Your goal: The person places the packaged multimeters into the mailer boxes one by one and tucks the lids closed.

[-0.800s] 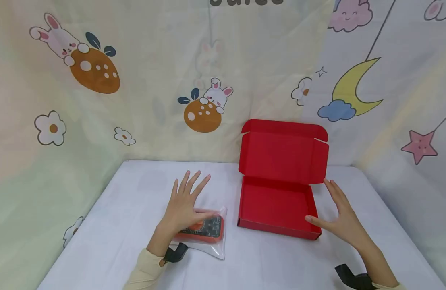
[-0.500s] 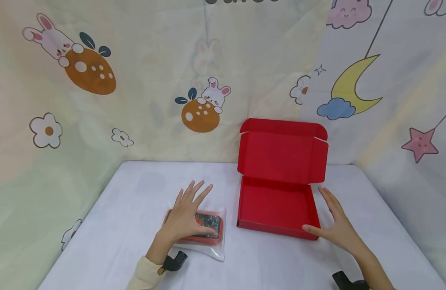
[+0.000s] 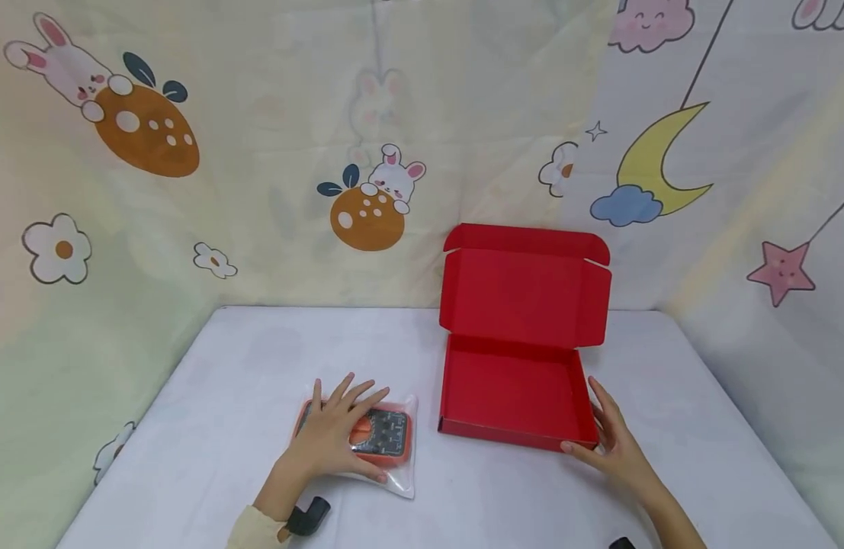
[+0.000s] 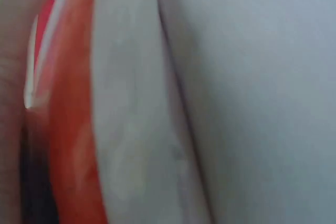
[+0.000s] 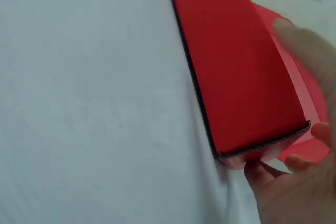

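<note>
An orange-and-dark multimeter (image 3: 389,433) with a round dial lies in a clear plastic bag (image 3: 398,482) on the left part of the table. My left hand (image 3: 328,435) is spread over it, fingers across its left half and the thumb near the bag's front edge. The left wrist view shows the orange side (image 4: 79,129) of the meter close up. Farther right stands a red cardboard box (image 3: 507,389), its lid raised at the back and nothing inside. My right hand (image 3: 617,454) is at its front right corner, thumb by the front wall, fingers along the right side.
White cloth covers the table (image 3: 490,503). Behind it hangs a curtain (image 3: 271,168) printed with rabbits, flowers and a moon. A black strap (image 3: 308,517) sits on the left wrist.
Both hands have come lower and nearer: the left from above onto the bagged multimeter, the right in to the box's corner. The head view has shifted slightly. Box and meter keep their places.
</note>
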Demonstrator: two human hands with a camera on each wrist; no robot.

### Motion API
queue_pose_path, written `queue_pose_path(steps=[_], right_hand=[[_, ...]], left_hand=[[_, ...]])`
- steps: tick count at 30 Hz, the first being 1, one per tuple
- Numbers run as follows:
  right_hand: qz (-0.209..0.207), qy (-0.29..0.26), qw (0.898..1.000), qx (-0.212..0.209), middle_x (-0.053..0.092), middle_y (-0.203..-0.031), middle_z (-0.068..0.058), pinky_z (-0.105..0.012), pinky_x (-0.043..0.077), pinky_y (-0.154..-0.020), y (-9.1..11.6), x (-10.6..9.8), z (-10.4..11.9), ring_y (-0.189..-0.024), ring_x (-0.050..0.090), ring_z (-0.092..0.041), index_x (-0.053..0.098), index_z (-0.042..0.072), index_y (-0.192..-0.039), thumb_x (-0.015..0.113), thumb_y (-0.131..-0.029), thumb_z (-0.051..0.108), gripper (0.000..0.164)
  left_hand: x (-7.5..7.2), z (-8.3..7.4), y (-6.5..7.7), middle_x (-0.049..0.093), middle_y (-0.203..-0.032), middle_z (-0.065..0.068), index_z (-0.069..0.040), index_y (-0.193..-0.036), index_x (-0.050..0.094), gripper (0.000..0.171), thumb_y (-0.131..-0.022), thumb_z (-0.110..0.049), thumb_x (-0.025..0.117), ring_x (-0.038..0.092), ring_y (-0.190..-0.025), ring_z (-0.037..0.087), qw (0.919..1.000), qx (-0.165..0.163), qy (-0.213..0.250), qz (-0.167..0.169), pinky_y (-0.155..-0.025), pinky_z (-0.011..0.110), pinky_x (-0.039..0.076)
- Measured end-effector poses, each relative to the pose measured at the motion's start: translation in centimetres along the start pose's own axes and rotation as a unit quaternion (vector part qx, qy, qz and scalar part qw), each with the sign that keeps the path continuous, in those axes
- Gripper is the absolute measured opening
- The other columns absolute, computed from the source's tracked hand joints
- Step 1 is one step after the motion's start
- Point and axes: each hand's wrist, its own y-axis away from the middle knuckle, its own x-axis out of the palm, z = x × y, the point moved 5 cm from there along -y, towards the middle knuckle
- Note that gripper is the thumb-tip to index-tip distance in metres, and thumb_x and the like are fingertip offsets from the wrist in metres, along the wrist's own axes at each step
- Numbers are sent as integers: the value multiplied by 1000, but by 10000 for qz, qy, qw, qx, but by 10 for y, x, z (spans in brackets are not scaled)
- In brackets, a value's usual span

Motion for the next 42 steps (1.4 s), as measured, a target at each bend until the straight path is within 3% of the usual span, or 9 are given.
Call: queue_pose_path(steps=[4,5,11,16,25,29,36,42], right_hand=[[-3,-355,9993,67,13,-158,-21,-14,49,-86,3,2,-13,-127,32,5,10,17,-158,75,-81,-1,102],[-22,-377,9993,73,14,-158,-21,-14,49,-86,3,1,-14,-126,33,6,11,17,-158,74,-82,-1,101],[-17,-441,9988,191,19,-154,-24,-13,49,-85,2,2,-20,-125,35,4,14,17,-157,73,-83,0,96],[-22,-354,9983,454,20,-155,-21,-14,49,-86,4,3,-21,-123,36,4,14,22,-157,75,-83,6,97],[-20,-323,9984,462,20,-157,-17,-17,50,-86,4,3,-22,-123,36,2,14,23,-157,76,-83,8,98],[-32,-349,9983,465,20,-156,-19,-15,49,-86,4,2,-22,-122,36,3,15,23,-157,76,-83,7,98],[59,-508,9976,470,19,-156,-20,-17,50,-86,4,1,-23,-123,36,1,14,21,-157,75,-84,6,96],[-6,-327,9975,623,20,-157,-18,-18,50,-86,6,0,-22,-123,34,2,14,24,-157,78,-82,12,99]], left_hand=[[3,5,1,40,-152,4,-32,-150,38,124,-46,-95,59,27,-144,37,9992,-108,-381,18,-108,75,8],[4,5,1,41,-151,5,-31,-150,38,125,-45,-95,60,29,-143,36,9992,-140,-382,58,-108,73,11],[5,6,-1,55,-132,2,-29,-147,43,121,-46,-95,60,47,-123,26,9983,-220,-521,118,-101,60,31],[3,4,-2,59,-111,-3,-30,-131,55,104,-50,-94,59,54,-104,20,9976,-118,-684,-82,-93,51,37],[0,3,-2,61,-109,-2,-31,-129,60,95,-56,-91,60,56,-102,20,9960,-250,-822,-251,-87,48,40],[-5,0,-2,62,-106,0,-29,-129,62,94,-57,-89,62,56,-98,21,9938,-356,-885,-569,-84,47,41],[-19,-8,0,63,-106,5,-29,-128,62,92,-54,-83,71,59,-94,26,9844,-855,-786,-1321,-80,47,41],[-27,-15,-3,63,-106,9,-28,-127,62,89,-54,-77,76,59,-95,27,9791,-1126,-693,-1547,-83,48,40]])
